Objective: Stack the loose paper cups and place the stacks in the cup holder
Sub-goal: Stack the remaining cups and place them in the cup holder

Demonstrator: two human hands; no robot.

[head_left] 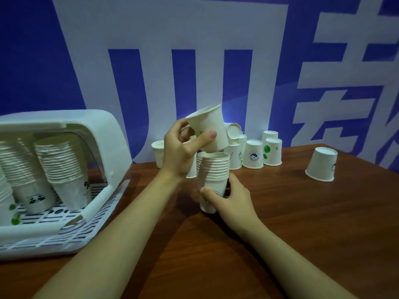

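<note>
The left hand pinches a single paper cup, tilted, just above the stack of cups that the right hand grips near its base, standing mid-tabletop. Loose upturned cups cluster along the far edge, one lone cup apart toward the right. At the left edge, the white cup holder already contains stacks

Back wall: blue banner with large white block characters, spans full width. Bright bluish-white glare spot low on banner near centre. Wooden tabletop: dark reddish-brown, visible grain, butts against banner along far edge. Lighting dim, cool cast overall; soft shadows on wood.
</note>
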